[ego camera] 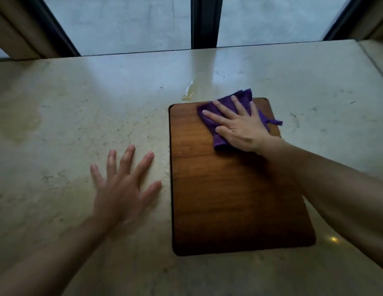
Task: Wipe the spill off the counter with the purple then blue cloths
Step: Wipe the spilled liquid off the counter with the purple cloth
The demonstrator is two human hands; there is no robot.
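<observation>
Your right hand (241,129) presses flat, fingers straight and spread, on the purple cloth (226,107) at the far end of the wooden board (224,189), near the yellowish spill (189,91), while your left hand (122,189), open and holding nothing, rests on the table (68,116).

A dim scene is lit by cool daylight from the window (130,24) behind. Pale glare is spread across the counter (58,116). The left hand (122,189) is motion-blurred; edges are bowed by wide-angle distortion.
</observation>
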